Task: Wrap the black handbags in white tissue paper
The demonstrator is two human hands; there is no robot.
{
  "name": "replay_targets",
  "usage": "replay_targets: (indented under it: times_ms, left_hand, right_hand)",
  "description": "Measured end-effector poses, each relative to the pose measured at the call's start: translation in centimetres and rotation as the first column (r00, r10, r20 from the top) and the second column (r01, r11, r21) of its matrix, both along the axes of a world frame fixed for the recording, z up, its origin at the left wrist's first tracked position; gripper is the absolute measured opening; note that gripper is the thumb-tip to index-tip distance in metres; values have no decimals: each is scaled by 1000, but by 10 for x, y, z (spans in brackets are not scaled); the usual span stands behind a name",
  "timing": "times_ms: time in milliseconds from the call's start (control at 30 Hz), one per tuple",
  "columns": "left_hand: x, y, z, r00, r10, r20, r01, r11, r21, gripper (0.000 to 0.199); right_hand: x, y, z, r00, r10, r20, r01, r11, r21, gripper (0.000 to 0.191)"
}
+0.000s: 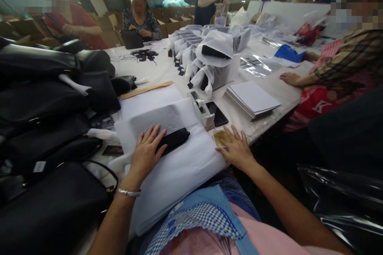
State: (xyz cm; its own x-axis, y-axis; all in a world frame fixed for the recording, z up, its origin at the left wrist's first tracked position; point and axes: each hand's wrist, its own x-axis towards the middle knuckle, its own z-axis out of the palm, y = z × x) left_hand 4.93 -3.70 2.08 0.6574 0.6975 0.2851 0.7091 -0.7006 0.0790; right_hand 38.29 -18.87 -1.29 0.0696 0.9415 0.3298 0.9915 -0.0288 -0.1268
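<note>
Pile of black bags (50,195) sat at our near left. Our hands were apart, fingers spread, clamped on nothing. Left hand (148,147) rested partly on the slim black bag (175,141), which lay on the white paper sheets (179,179) right in front of us. Right hand (236,147) was at a yellowish pad (219,138); we couldn't tell how firmly it touched. Beyond: tape dispenser (207,118), phone (218,114) just beside it, stack of white boards (253,96) to the right. Farther along the surface (161,69): paper-wrapped bags (214,40), then a co-worker in a patterned top (149,22).
</note>
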Motion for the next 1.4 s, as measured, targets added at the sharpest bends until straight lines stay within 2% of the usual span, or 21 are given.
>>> replay_targets:
  times_ms: [67,133,233,300,367,467,567,700,800,933,1000,1167,1300,1400]
  left_hand:
    - [1,-1,1,1000,7,-2,-7,1000,-8,51]
    - [1,-2,1,1000,7,-3,-7,1000,-12,51]
    - [1,-2,1,1000,6,3,-6,1000,-16,51]
    - [1,-1,1,1000,13,9,-12,1000,-22,50]
    - [1,-1,1,1000,19,8,-19,999,-28,50]
    - [1,-1,1,1000,22,2,-22,999,-30,50]
    - [1,-2,2,1000,23,3,-23,999,-30,50]
    - [2,-4,4,1000,26,10,-26,999,-30,49]
    - [2,-4,5,1000,25,8,-25,999,-28,50]
    - [2,-3,4,1000,25,12,-25,999,-25,50]
    - [2,-3,3,1000,25,16,-25,999,-29,50]
    - [2,-4,5,999,30,15,-30,998,-48,50]
    - [3,-4,7,999,34,5,-33,998,-53,50]
    - [3,-3,7,999,33,-3,-33,998,-59,50]
  right_hand:
    - [-4,1,8,999,22,-48,-19,998,66,36]
    - [-12,-2,19,987,66,-144,-39,982,185,31]
    - [-34,-12,31,930,217,-296,-119,941,317,12]
    - [-49,-18,31,878,348,-330,-237,913,331,4]
    - [-61,-24,26,838,448,-310,-353,880,318,9]
    - [-74,-28,16,823,517,-237,-467,852,237,19]
    - [-81,-28,9,837,522,-163,-515,853,84,37]
    - [-86,-22,2,869,481,-116,-489,870,-61,63]
    - [-89,-15,-1,878,470,-95,-478,873,-100,67]
    - [-92,-6,3,880,465,-96,-472,878,-81,68]
    - [-93,-4,5,875,474,-102,-480,876,-47,63]
    - [-93,-2,3,838,528,-141,-519,850,94,27]
    - [-93,0,1,803,553,-221,-522,832,186,15]
    - [-93,2,3,782,557,-279,-523,831,191,13]
